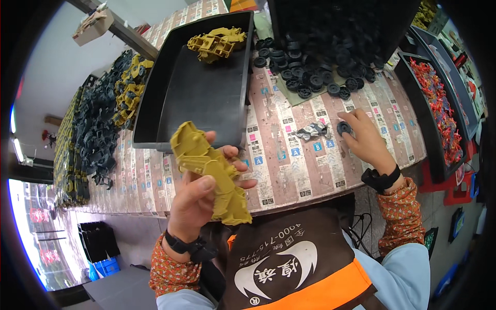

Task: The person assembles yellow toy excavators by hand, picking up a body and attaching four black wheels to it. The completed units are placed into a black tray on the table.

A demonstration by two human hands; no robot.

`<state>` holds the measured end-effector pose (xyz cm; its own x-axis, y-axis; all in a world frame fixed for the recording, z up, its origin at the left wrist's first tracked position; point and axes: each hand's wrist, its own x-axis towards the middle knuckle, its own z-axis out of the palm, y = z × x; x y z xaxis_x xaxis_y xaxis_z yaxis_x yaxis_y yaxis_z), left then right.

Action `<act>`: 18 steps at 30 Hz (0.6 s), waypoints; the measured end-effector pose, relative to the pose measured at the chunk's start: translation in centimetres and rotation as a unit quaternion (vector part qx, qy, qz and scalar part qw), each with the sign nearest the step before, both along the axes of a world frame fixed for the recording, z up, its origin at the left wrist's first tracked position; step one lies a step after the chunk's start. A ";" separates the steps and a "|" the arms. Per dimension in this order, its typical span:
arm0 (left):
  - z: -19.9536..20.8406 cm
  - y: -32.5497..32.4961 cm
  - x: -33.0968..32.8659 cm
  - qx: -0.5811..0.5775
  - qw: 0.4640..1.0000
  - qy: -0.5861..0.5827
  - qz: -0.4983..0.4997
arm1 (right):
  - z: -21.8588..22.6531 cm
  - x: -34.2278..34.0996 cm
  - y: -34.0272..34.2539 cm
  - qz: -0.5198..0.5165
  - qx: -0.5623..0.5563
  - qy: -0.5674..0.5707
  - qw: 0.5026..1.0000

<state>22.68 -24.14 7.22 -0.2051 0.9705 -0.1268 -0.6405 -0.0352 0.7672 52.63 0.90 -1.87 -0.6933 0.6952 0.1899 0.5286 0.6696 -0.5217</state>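
Note:
My left hand (199,191) is closed around an olive-yellow plastic toy vehicle part (214,175), raised above the table's front edge, with the thumb across its face. Something small and dark shows by the fingertips, too little of it to name. Over to the right, my right hand (364,137) has its thumb and forefinger around a small black toy wheel (343,128) at the tabletop. Just left of that wheel lies a crumpled grey-and-white piece (312,131). Farther back spreads a heap of black toy wheels (315,75).
A black tray (206,93) holds a few yellow parts (217,43) at its far end. Piles of dark parts (98,113) and more yellow parts (130,90) lie left of it. On the right stands a bin of red pieces (436,106). The paper-covered table (279,181) ends before my apron.

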 end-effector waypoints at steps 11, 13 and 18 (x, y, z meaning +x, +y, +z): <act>-3.0 -0.2 2.0 0.001 0.998 -0.061 -0.018 | 3.9 -3.3 -3.9 0.038 -0.298 0.194 0.934; -3.7 -0.4 2.2 -0.014 0.998 -0.057 -0.027 | 5.3 -5.5 -6.2 0.086 -0.349 0.230 0.905; -5.0 -0.9 3.4 -0.067 0.998 -0.011 0.005 | 5.9 -9.2 -10.2 0.162 -0.379 0.316 0.855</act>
